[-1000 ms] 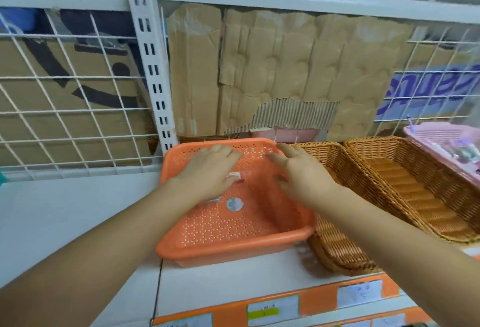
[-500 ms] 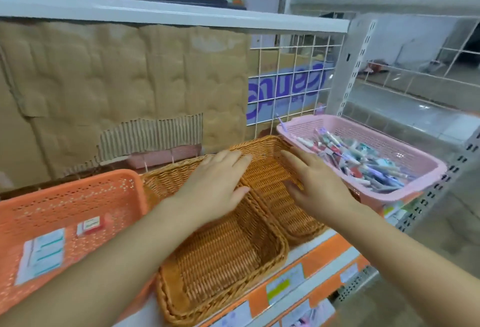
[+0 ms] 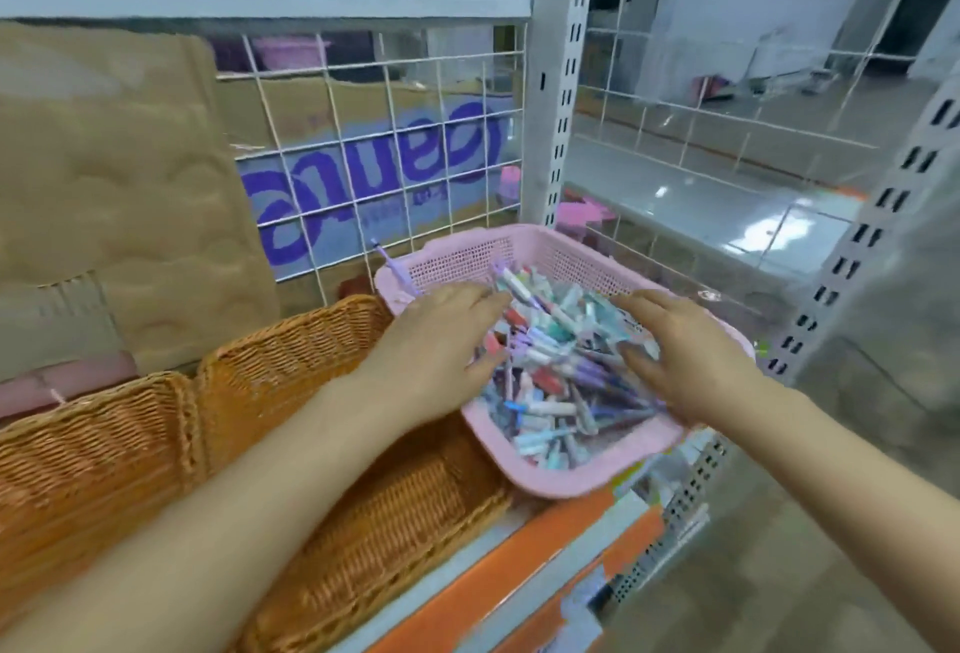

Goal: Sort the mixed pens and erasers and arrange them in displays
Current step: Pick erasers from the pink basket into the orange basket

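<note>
Both hands are over the pink perforated plastic basket (image 3: 582, 476), which sits at the right end of the shelf, on the shelf edge with orange price strip (image 3: 519, 564); the basket holds a mixed heap of pens and small stationery (image 3: 550, 372) in purple, teal, white and red, too blurred to tell erasers from pens; left hand (image 3: 436, 346) lies palm down on the left side of the heap, fingers straight and spread, touching the pens, gripping nothing; right hand (image 3: 680, 356) lies palm down on the right side, fingers relaxed and slightly bent, tips on the pens, gripping nothing; one purple pen (image 3: 392, 265) sticks up at the basket's back left rim; just left of the pink basket sits a brown woven wicker basket (image 3: 395, 512), touching it; a second brown wicker basket (image 3: 88, 465) further left; behind stand a white wire grid panel (image 3: 384, 159), a cardboard sheet (image 3: 119, 185) and a white slotted upright post (image 3: 561, 96).
</note>
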